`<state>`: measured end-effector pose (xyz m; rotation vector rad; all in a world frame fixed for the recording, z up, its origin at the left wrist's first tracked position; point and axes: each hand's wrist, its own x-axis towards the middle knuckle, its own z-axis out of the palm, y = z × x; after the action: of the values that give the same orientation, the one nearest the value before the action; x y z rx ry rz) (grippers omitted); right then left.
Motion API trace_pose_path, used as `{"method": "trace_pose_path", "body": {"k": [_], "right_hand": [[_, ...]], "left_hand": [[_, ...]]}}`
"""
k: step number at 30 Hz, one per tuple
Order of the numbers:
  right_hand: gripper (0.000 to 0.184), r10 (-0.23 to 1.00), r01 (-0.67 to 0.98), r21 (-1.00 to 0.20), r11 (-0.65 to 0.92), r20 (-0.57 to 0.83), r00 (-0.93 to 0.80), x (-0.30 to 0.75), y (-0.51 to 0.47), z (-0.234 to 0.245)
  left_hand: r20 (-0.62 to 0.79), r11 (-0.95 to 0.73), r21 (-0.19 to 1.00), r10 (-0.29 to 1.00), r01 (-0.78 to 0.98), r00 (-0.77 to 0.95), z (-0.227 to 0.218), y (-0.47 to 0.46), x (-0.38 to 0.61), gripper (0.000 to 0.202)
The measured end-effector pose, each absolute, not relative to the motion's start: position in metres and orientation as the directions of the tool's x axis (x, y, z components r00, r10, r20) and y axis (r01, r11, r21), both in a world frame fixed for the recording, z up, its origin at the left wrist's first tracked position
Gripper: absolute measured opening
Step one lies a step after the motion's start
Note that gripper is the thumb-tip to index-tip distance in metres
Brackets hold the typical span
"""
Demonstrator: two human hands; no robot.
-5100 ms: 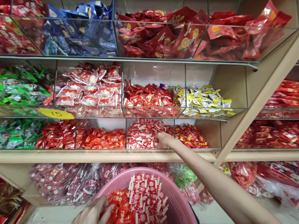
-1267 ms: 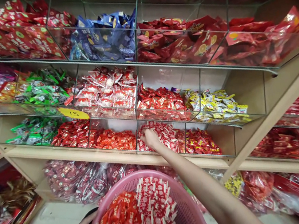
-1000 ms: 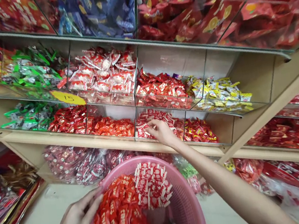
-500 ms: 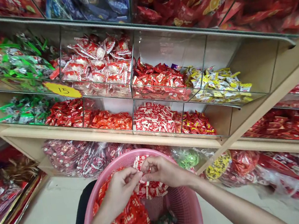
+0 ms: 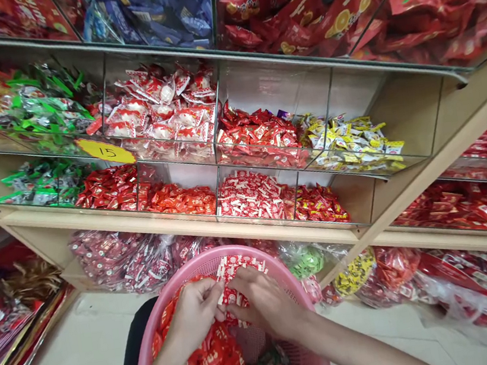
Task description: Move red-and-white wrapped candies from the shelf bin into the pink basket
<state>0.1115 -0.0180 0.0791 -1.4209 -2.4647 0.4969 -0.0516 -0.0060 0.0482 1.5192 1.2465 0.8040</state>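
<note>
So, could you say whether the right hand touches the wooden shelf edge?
Apart: the head view shows the basket rim between the right hand and wooden shelf edge.

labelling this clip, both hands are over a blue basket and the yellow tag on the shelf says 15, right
The basket is pink, not blue, as the head view shows. The left hand and right hand are over it, and the yellow tag says 15.

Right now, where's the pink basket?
Head view, bottom centre: the pink basket is below the wooden shelf edge, with the left hand and right hand over it.
</note>
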Motion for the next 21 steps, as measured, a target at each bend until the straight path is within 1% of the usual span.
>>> {"method": "trace_pose_path", "body": {"k": [3,6,9,14,17,21], "right_hand": [[0.013,0.860,0.788,-0.370,0.493,0.065,-0.507,0.123,-0.012,0.068],[0.012,0.873,0.841,-0.270,0.469,-0.005,-0.488,0.139,-0.005,0.053],[0.011,0.880,0.875,-0.192,0.445,-0.087,-0.466,0.150,-0.002,0.035],[0.015,0.853,0.857,-0.161,0.489,-0.116,-0.508,0.149,-0.005,0.011],[0.019,0.846,0.856,-0.139,0.498,-0.141,-0.515,0.139,-0.008,0.007],[0.022,0.843,0.876,-0.063,0.479,-0.245,-0.479,0.124,-0.011,0.011]], "left_hand": [[-0.093,0.032,0.961,0.973,0.275,0.210,0.056,-0.005,-0.063,0.037],[-0.040,0.024,0.972,0.997,0.233,0.065,0.068,-0.005,-0.085,0.033],[-0.010,0.034,0.983,0.991,0.179,-0.131,0.077,-0.009,-0.109,0.036],[0.023,0.037,0.986,0.938,0.165,-0.346,0.075,-0.022,-0.138,0.035],[0.024,0.055,0.981,0.917,0.187,-0.397,0.067,-0.028,-0.149,0.037],[0.024,0.064,0.978,0.914,0.201,-0.404,0.058,-0.029,-0.155,0.036]]}}
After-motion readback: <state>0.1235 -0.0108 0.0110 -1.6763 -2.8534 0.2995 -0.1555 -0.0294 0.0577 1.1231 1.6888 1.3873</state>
